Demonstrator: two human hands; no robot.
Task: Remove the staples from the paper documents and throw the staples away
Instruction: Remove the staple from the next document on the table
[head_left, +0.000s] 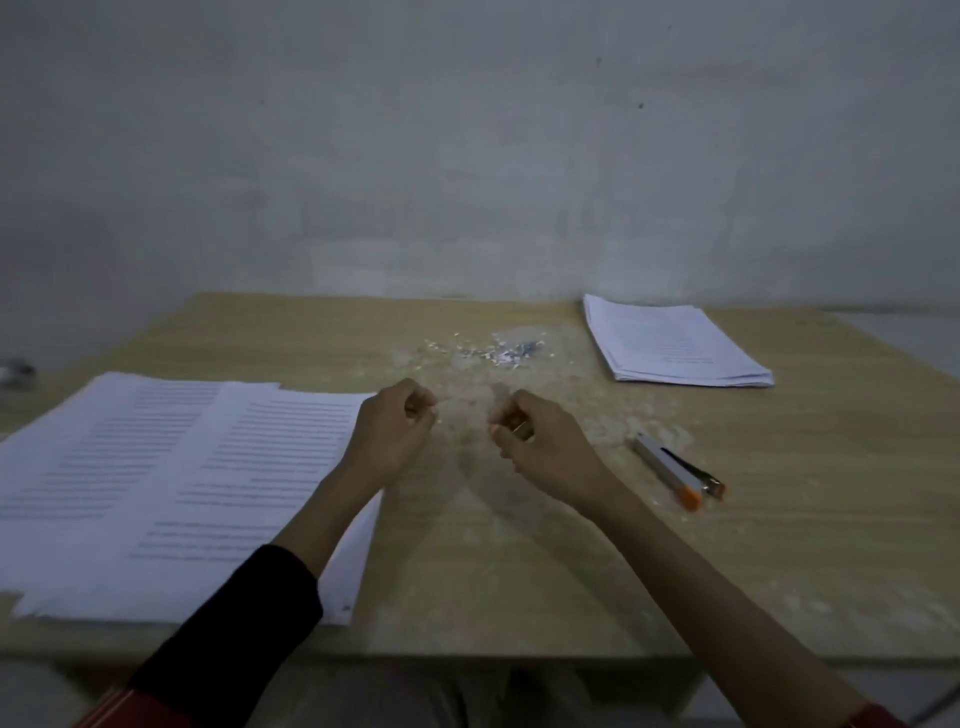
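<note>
Printed sheets (171, 483) spread along the surface's (519, 571) left edge; a paper stack (675, 343) sits toward its far right corner. My left hand (395, 431) and right hand (540, 441) hover mid-surface, fingers curled; whether they pinch anything I cannot tell. Loose staples (519, 349) and scraps lie heaped near the far edge.

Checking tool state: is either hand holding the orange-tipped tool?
No: the orange-tipped tool lies on the table beside the right hand, untouched.
</note>
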